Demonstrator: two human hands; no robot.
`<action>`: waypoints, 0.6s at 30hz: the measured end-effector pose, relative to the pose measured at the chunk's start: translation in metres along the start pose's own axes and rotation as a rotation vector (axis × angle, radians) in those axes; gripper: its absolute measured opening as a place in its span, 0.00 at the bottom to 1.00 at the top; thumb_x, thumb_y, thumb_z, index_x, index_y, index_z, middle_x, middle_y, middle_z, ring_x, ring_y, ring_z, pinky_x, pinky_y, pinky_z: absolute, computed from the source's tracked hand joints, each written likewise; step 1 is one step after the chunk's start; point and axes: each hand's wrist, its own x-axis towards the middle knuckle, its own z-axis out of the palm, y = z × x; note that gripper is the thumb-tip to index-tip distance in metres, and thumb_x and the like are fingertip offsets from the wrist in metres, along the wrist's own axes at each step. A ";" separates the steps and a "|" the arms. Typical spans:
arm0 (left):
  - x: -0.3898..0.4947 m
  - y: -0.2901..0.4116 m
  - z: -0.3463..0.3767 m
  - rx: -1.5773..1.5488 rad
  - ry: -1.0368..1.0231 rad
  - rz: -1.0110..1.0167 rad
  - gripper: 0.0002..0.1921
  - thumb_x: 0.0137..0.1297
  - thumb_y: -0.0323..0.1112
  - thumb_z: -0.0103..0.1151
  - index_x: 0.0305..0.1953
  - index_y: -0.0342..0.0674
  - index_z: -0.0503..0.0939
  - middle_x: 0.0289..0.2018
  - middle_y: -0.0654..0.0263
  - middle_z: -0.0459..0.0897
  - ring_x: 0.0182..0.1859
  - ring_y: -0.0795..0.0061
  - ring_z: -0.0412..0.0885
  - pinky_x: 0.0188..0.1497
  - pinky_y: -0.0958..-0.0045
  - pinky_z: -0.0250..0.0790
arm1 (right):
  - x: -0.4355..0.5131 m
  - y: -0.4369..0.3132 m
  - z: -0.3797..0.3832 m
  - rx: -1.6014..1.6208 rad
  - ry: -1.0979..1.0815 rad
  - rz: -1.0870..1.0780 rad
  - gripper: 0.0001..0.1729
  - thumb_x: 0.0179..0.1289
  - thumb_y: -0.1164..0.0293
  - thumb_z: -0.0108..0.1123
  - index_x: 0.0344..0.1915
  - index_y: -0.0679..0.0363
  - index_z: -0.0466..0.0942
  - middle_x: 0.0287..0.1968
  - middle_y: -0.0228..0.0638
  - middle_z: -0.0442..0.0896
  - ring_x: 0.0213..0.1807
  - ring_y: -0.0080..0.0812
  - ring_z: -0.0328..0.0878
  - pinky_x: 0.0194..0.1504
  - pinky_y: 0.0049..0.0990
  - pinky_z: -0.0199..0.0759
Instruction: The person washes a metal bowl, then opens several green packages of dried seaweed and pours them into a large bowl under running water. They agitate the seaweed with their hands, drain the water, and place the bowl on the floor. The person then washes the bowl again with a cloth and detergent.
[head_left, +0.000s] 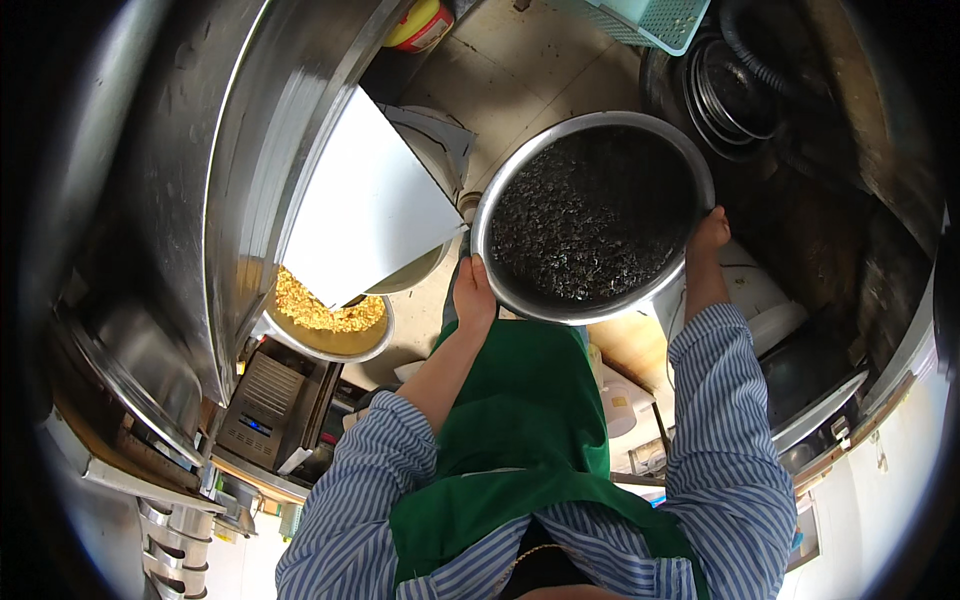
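A wide, round metal basin (491, 180) is held up before my green apron. Dark, wet, shredded-looking matter (570, 232) lies in it, in what looks like dark liquid; I cannot tell what it is. My left hand (475, 292) grips the rim at its lower left, thumb on the rim. At the right edge my right hand (710, 229) grips the rim too, its fingers partly hidden beneath. To the left, a white flat board (367, 202) partly covers a large round container and a metal bowl (337, 349) of yellow, chopped-looking food (322, 304).
A stainless steel counter edge (247, 172) runs along the left. A turquoise perforated basket (660, 22) and stacked round metal pans (731, 97) are at the upper right. A white lidded container (750, 300) stands right of my apron. A yellow and red tub (421, 26) is at the top.
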 end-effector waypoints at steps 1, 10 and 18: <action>0.000 0.003 -0.001 -0.018 -0.005 0.014 0.19 0.72 0.43 0.35 0.33 0.33 0.69 0.26 0.58 0.73 0.30 0.67 0.69 0.36 0.70 0.63 | -0.001 -0.002 0.000 -0.040 -0.014 -0.011 0.20 0.60 0.63 0.53 0.35 0.73 0.76 0.36 0.44 0.80 0.35 0.36 0.74 0.39 0.30 0.67; 0.031 -0.010 0.024 -0.317 -0.070 -0.029 0.16 0.72 0.40 0.34 0.38 0.35 0.71 0.31 0.64 0.75 0.35 0.75 0.70 0.41 0.73 0.63 | 0.024 0.035 0.005 -0.080 0.013 -0.130 0.19 0.60 0.60 0.56 0.30 0.68 0.78 0.31 0.39 0.81 0.32 0.31 0.73 0.37 0.30 0.66; 0.054 -0.070 0.039 -0.331 -0.016 -0.190 0.19 0.72 0.45 0.34 0.36 0.35 0.70 0.29 0.62 0.72 0.35 0.72 0.68 0.43 0.71 0.62 | -0.027 -0.017 0.059 -0.289 0.114 0.111 0.21 0.53 0.59 0.54 0.27 0.70 0.77 0.27 0.49 0.80 0.30 0.40 0.77 0.36 0.36 0.67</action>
